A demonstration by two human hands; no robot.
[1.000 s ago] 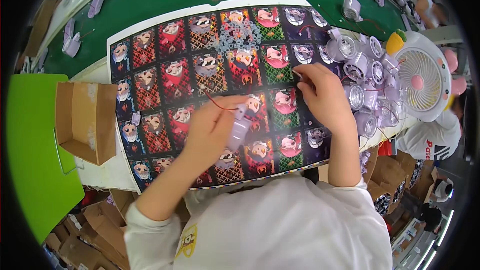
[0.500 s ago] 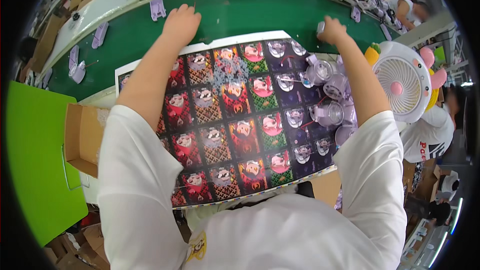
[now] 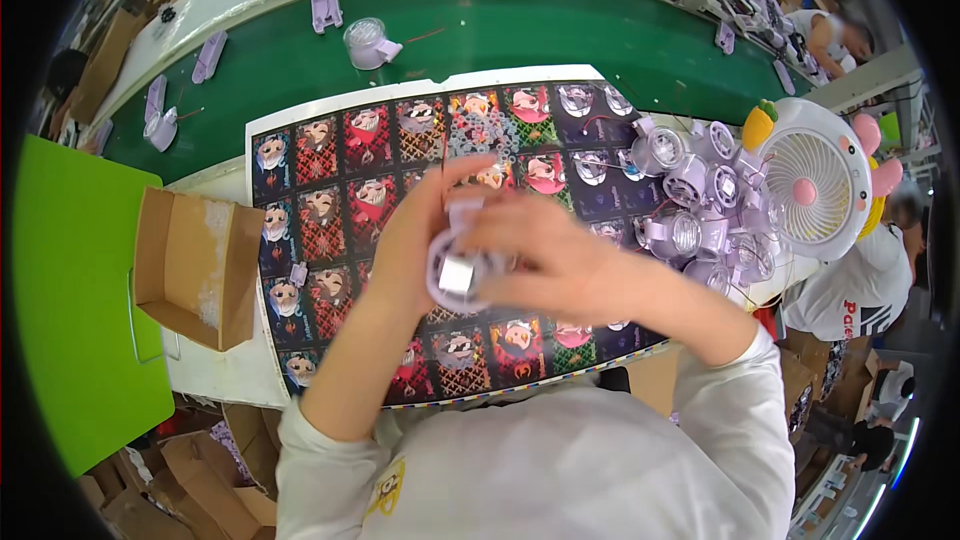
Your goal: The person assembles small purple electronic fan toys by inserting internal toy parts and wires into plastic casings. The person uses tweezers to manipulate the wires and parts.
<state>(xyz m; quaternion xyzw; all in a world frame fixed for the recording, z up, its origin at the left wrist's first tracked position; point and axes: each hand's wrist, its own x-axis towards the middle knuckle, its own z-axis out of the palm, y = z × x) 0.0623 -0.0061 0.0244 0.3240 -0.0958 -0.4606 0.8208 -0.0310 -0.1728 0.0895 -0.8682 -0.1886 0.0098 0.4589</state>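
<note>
In front of my chest, above a sheet printed with cartoon figures (image 3: pixel 457 348), both my hands meet at a lilac round plastic housing (image 3: pixel 437 280). A white square shows on the housing's face. My left hand (image 3: pixel 407 240) wraps round its left side. Blurred by motion, my right hand (image 3: pixel 540 240) has its fingers on the top and right of the housing; whether they pinch a smaller piece is hidden. A small heap of grey bits (image 3: pixel 482 135) sits on the sheet's far part. Near the sheet's left edge lies a small lilac piece (image 3: pixel 299 273).
Lilac housings with clear covers (image 3: pixel 685 230) crowd the right, beside a white fan (image 3: pixel 808 180). Across the far side runs a green belt (image 3: pixel 560 25) carrying a clear-topped lilac part (image 3: pixel 368 44). An open cardboard box (image 3: pixel 150 290) stands left. Another person (image 3: pixel 825 38) is far right.
Both hands have come back from the green belt to the middle of the sheet and now hold a lilac housing. A clear-topped lilac part now shows on the belt where my left hand was.
</note>
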